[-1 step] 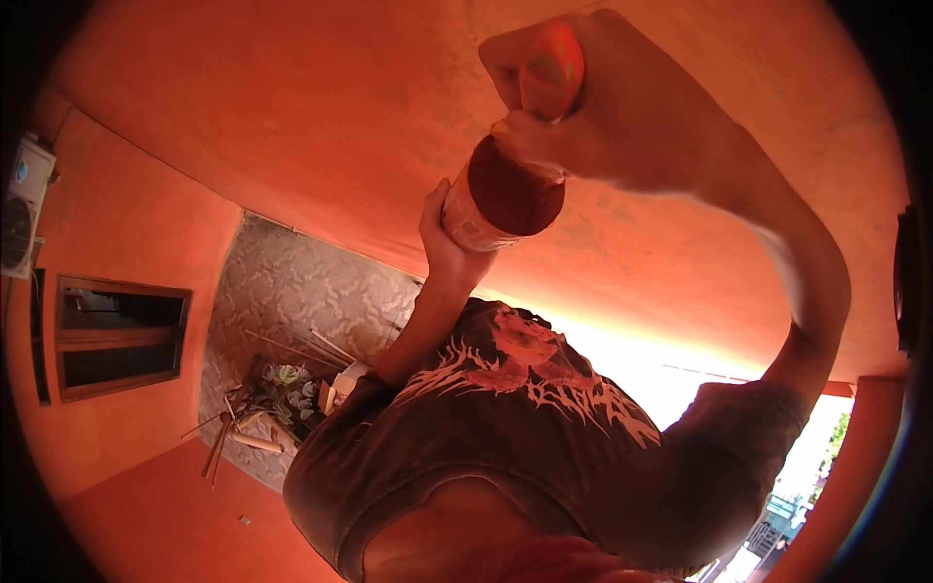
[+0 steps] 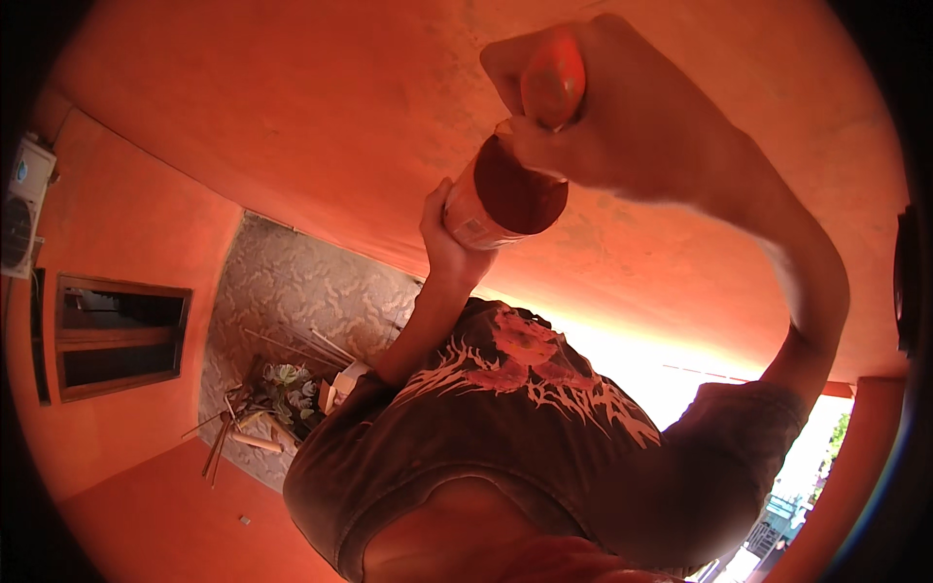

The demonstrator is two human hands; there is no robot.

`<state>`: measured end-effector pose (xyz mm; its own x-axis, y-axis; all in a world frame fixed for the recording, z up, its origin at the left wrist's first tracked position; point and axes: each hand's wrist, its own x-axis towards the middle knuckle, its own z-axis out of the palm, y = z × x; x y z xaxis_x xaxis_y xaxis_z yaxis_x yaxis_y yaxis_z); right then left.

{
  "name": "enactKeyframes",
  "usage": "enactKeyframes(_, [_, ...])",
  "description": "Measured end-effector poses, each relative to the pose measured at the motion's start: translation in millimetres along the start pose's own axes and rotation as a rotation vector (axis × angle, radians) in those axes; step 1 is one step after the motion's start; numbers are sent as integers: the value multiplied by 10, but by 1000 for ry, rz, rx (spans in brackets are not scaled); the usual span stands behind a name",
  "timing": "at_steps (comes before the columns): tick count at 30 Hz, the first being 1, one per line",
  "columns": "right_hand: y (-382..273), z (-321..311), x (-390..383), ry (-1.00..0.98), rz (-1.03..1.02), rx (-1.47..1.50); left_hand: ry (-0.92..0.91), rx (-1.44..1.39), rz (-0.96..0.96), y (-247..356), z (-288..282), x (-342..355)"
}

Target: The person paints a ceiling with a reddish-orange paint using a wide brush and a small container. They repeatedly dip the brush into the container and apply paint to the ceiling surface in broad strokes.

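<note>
My left hand (image 2: 455,238) is wrapped round the side of a cylindrical can (image 2: 474,222), held up in front of my chest. The can is tilted, its open mouth facing me, with a dark reddish inside. Above its rim my right hand (image 2: 622,117) is closed round a paintbrush, whose rounded, glossy red-orange handle end (image 2: 554,80) sticks out between thumb and fingers. The thumb side of that hand is right at the can's rim. My hand hides the brush's bristle end.
An orange wall (image 2: 292,107) with patchy marks stands behind my hands. Off to the left are a wooden-framed window (image 2: 121,335) and a white air-conditioner unit (image 2: 27,204). Sticks and a leafy plant (image 2: 289,384) lie on patterned floor tiles (image 2: 292,272). Bright daylight enters at the right.
The can and my right hand with the paintbrush have shifted very slightly; both grips are the same.
</note>
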<state>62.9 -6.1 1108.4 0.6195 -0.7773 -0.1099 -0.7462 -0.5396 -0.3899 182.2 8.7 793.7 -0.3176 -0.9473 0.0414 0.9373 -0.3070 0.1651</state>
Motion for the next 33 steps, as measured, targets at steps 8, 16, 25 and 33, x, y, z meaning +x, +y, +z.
enactKeyframes(8, [-53, 89, -98, 107, -47, -113, -9, 19, 22, 15, 163, 111])
enactKeyframes(16, [111, 140, -148, 235, -276, -231, -234, -51, -95, 54, 153, 149])
enactKeyframes(25, [250, -235, -44, -169, -328, 286, 24, 85, 13, 43, 231, 83])
enactKeyframes(33, [153, -284, 33, -307, -378, 9, -7, 57, 37, 122, 175, 91])
